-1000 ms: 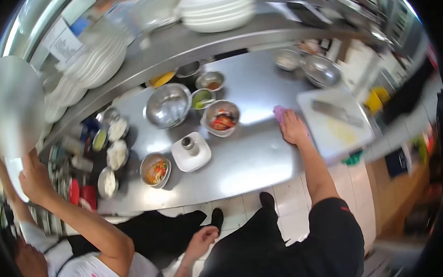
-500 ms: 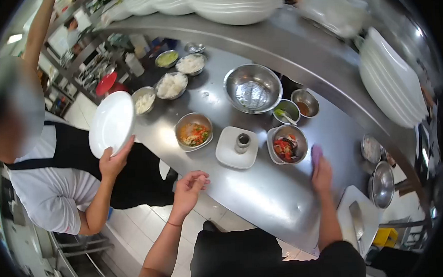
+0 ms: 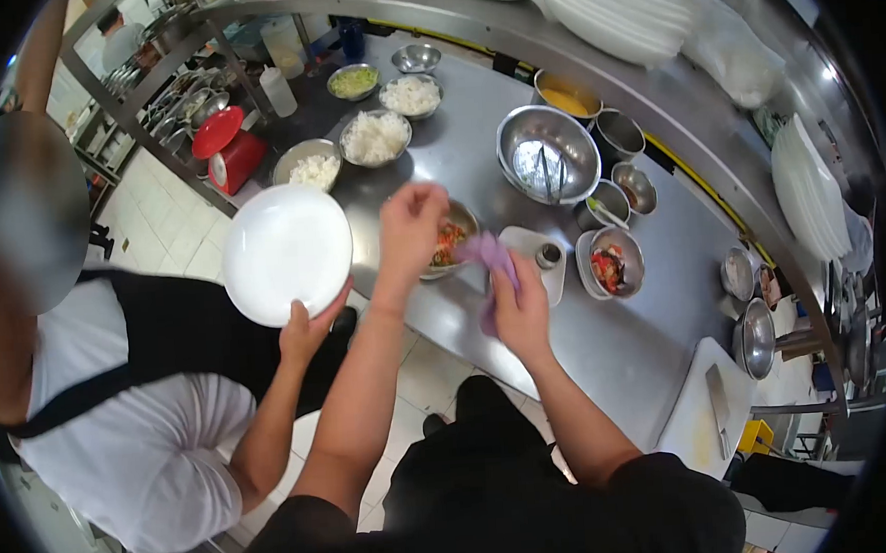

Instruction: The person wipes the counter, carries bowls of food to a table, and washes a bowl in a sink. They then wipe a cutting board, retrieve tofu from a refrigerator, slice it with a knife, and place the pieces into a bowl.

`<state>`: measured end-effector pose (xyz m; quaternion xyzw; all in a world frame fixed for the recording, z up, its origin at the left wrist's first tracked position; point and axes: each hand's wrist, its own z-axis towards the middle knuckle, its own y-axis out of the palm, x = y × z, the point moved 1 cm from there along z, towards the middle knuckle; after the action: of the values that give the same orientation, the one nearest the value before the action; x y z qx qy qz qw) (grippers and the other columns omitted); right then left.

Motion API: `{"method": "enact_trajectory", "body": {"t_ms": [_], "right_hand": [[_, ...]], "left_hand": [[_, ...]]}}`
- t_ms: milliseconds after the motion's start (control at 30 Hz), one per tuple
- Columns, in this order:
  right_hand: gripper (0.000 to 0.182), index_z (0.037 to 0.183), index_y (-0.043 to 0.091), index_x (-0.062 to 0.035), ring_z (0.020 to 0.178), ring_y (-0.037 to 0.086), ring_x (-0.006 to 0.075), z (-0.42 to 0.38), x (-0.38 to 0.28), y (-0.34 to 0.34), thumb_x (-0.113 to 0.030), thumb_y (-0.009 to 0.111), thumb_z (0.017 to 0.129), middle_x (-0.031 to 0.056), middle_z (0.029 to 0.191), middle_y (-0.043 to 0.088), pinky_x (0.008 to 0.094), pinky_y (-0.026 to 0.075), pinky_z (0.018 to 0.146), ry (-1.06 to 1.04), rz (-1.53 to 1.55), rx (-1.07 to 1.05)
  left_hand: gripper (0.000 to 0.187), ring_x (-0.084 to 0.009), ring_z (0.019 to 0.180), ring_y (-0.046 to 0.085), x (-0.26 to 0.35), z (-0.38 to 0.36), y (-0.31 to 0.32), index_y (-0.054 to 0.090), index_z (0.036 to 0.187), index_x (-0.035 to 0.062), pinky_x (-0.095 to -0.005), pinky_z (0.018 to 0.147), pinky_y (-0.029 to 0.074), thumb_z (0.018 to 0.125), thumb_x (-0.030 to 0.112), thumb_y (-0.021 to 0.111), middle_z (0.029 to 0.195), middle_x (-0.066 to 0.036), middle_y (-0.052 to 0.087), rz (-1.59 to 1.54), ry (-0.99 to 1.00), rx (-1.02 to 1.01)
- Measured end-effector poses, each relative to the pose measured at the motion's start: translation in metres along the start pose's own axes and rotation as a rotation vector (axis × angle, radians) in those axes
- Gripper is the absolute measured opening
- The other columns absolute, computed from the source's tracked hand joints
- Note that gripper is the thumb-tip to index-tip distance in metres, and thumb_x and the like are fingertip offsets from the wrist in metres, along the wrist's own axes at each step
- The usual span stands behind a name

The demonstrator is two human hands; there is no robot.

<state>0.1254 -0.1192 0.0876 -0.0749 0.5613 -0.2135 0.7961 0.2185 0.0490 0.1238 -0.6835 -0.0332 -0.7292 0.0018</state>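
My right hand (image 3: 520, 312) is closed round a crumpled purple cloth (image 3: 489, 251) above the front of the steel table. My left hand (image 3: 413, 236) has its fingers curled together over the left edge of a metal bowl of chopped red and green food (image 3: 448, 244). Whatever the left fingers may hold is hidden. Just beyond the cloth, a white square dish (image 3: 554, 289) carries a small dark-topped jar (image 3: 548, 256). Right of it, a second metal bowl (image 3: 634, 256) with red and dark pieces rests on a white dish.
At left, a co-worker holds a white plate (image 3: 287, 255) close to my left arm. Bowls of white shreds (image 3: 376, 138) and a large steel bowl (image 3: 549, 153) stand farther back. A knife (image 3: 719, 412) lies on a white cutting board (image 3: 689, 426) at right. A shelf bears stacked plates (image 3: 615, 12).
My right hand has carried the purple cloth left across the table, from beside the right-hand bowl. My left hand has moved forward to the left-hand bowl. The view has shifted.
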Motion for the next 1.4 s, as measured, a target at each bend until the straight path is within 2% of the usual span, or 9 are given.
{"method": "enact_trajectory", "body": {"t_ms": [200,333,433,800,967,1133,1200,1300,1400], "right_hand": [[0.044,0.129,0.048,-0.0007,0.116,0.049,0.0336,0.204,0.049,0.125,-0.004,0.049,0.085,0.0176,0.121,0.055,0.0456,0.037,0.097,-0.047,-0.586,0.224],[0.067,0.137,0.036,0.0087,0.134,0.034,0.0337,0.257,0.212,0.207,-0.025,0.055,0.081,0.0202,0.142,0.040,0.0469,0.028,0.110,0.517,-0.904,-0.011],[0.070,0.135,0.035,0.0092,0.134,0.031,0.0349,0.272,0.198,0.199,-0.027,0.057,0.079,0.0216,0.141,0.037,0.0493,0.027,0.110,0.468,-0.942,0.190],[0.064,0.131,0.045,0.0057,0.133,0.036,0.0321,0.477,0.283,0.206,-0.031,0.055,0.081,0.0190,0.140,0.042,0.0434,0.032,0.107,0.840,-1.002,0.430],[0.042,0.119,0.061,-0.0020,0.113,0.059,0.0354,0.526,0.304,0.219,-0.026,0.052,0.085,0.0191,0.117,0.064,0.0450,0.035,0.105,0.430,-0.999,0.111],[0.044,0.128,0.054,-0.0027,0.121,0.053,0.0356,0.576,0.352,0.228,-0.025,0.045,0.092,0.0207,0.122,0.060,0.0474,0.035,0.103,0.015,-0.744,-0.202],[0.044,0.132,0.051,-0.0023,0.125,0.049,0.0349,0.583,0.330,0.248,-0.026,0.041,0.095,0.0208,0.128,0.057,0.0486,0.029,0.107,0.046,-0.570,-0.377],[0.046,0.132,0.049,-0.0010,0.126,0.049,0.0315,0.678,0.428,0.267,-0.030,0.039,0.098,0.0191,0.130,0.056,0.0392,0.033,0.105,-0.457,-0.632,-0.655],[0.045,0.138,0.043,-0.0016,0.130,0.043,0.0282,0.672,0.358,0.332,-0.024,0.040,0.098,0.0162,0.137,0.050,0.0352,0.030,0.108,-0.167,-0.399,-0.835]], "left_hand": [[0.017,-0.0137,0.077,0.065,-0.002,0.193,-0.035,0.066,0.096,0.0011,-0.0269,0.065,0.050,0.086,0.015,0.062,0.085,-0.005,0.067,-0.025,-0.160,0.207],[0.020,-0.0190,0.077,0.068,-0.045,0.275,-0.078,0.069,0.090,-0.0003,-0.0316,0.065,0.052,0.083,0.018,0.065,0.079,-0.010,0.069,0.281,-0.073,0.348],[0.024,-0.0410,0.091,0.065,-0.022,0.293,-0.098,0.071,0.087,-0.0011,-0.0440,0.084,0.051,0.075,0.016,0.059,0.092,-0.026,0.067,0.670,0.055,0.150],[0.025,-0.0399,0.103,0.062,-0.110,0.451,-0.074,0.068,0.093,-0.0055,-0.0417,0.090,0.050,0.076,0.010,0.059,0.104,-0.030,0.063,0.563,0.230,0.036],[0.030,-0.0368,0.110,0.060,-0.153,0.533,-0.037,0.070,0.107,0.0041,-0.0401,0.089,0.051,0.081,0.011,0.056,0.117,-0.021,0.063,1.099,0.223,0.171],[0.027,-0.0326,0.103,0.065,-0.170,0.565,-0.036,0.073,0.101,0.0073,-0.0407,0.086,0.053,0.079,0.013,0.059,0.106,-0.014,0.070,0.702,-0.097,0.096],[0.028,-0.0328,0.099,0.067,-0.177,0.579,-0.044,0.073,0.101,0.0060,-0.0403,0.084,0.053,0.077,0.014,0.061,0.102,-0.015,0.070,0.484,-0.050,0.165],[0.029,-0.0325,0.098,0.067,-0.135,0.583,-0.064,0.073,0.098,0.0046,-0.0397,0.083,0.054,0.072,0.016,0.065,0.103,-0.018,0.069,0.491,0.147,0.152],[0.029,-0.0331,0.091,0.069,-0.088,0.581,-0.096,0.068,0.102,-0.0008,-0.0452,0.078,0.056,0.080,0.017,0.064,0.103,-0.019,0.068,0.433,0.319,0.105]]}}
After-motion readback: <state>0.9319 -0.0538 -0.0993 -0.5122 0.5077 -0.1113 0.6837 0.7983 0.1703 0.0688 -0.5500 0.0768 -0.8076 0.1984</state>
